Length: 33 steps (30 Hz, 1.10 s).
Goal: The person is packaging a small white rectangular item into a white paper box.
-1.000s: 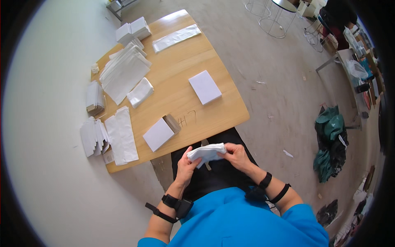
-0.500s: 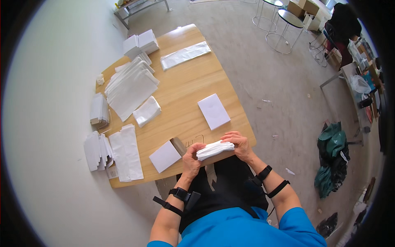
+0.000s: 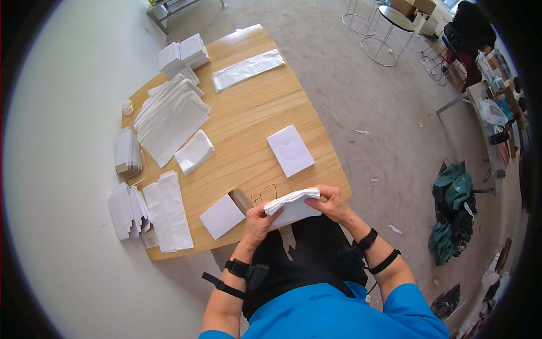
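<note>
Both my hands hold a folded white cloth (image 3: 292,205) at the near edge of a wooden table (image 3: 248,130). My left hand (image 3: 258,221) grips its left end from below. My right hand (image 3: 334,203) pinches its right end. A white square card (image 3: 290,150) lies flat on the table just beyond the cloth. Another white square card (image 3: 222,216) lies to the left, beside a small brown block (image 3: 240,199).
Stacks of white folded cloths and flat bags (image 3: 169,118) cover the table's left side. A long clear bag (image 3: 247,69) lies at the far end. A green bag (image 3: 454,192) sits on the floor to the right. A seated person (image 3: 468,34) and a round stool (image 3: 389,25) are farther off.
My hands have brought the white cloth up from my lap to the table's near edge. The cloth looks more tightly folded now.
</note>
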Tool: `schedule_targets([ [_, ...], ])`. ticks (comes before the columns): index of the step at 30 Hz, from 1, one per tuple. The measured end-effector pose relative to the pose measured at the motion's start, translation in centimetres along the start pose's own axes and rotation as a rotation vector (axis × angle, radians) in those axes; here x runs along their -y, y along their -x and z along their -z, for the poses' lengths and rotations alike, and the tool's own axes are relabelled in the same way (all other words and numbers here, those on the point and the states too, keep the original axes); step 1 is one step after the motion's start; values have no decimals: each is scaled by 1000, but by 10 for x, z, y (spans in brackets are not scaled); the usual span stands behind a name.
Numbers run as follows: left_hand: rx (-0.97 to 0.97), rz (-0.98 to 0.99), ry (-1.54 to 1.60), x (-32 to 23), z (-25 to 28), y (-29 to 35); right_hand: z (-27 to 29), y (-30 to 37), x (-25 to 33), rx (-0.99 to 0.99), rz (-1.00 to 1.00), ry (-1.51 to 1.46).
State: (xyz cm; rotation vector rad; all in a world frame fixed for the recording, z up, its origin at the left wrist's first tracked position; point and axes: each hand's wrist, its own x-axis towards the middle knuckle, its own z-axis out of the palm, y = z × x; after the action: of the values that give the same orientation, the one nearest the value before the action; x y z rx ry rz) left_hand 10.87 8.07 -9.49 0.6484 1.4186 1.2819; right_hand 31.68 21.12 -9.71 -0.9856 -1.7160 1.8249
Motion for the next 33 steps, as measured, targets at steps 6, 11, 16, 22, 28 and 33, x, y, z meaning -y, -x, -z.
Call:
schedule_targets([
  [6,47,293,332,-10,1,14,-10,22,11,-9,-118,-349],
  [11,78,331,316,-3,5,33,-28,48,14,63,-452,-1020],
  [16,171,117,-32,-20,7,49,-29,67,24,194,-215,-468],
  [22,207,-588,-615,-54,0,57,-22,79,41,102,284,-6],
  [28,212,-652,-719,-69,-3,68,-19,86,49,77,257,-47],
  [33,218,-817,-907,-86,-4,78,-19,87,63,-1,368,107],
])
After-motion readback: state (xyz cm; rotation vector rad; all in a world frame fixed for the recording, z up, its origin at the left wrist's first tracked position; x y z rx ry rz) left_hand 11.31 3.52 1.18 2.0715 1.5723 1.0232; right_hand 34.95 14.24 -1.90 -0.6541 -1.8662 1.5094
